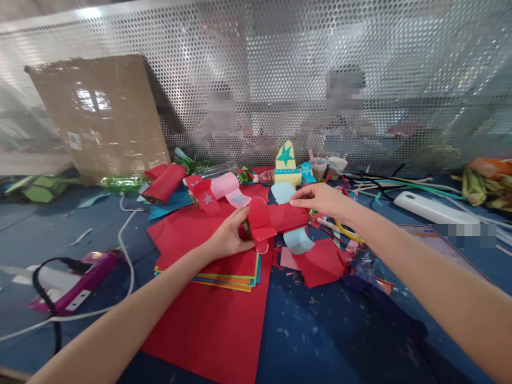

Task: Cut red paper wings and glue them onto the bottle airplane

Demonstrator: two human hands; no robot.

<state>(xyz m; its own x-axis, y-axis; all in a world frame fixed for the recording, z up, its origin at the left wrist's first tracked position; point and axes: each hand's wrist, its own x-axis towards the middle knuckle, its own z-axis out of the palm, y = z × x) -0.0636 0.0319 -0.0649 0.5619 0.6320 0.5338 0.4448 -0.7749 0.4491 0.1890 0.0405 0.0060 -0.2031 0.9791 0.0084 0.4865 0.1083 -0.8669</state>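
Observation:
A red paper-wrapped bottle rocket (280, 218) with red fins lies sideways above the table between both hands. My left hand (229, 236) wraps round its finned end at the left. My right hand (320, 200) pinches the top of its body near the right end. Under it lie red paper sheets (208, 320) and a stack of coloured paper (224, 277). Light blue cut shapes (298, 241) sit just below the rocket.
Other paper rockets (166, 182) and a yellow rocket (286, 165) stand behind. A purple glue gun (76, 285) with cables lies left. A cardboard sheet (100, 114) leans on a perforated screen, people beyond it. A phone (440, 242) and white case (434, 209) lie right.

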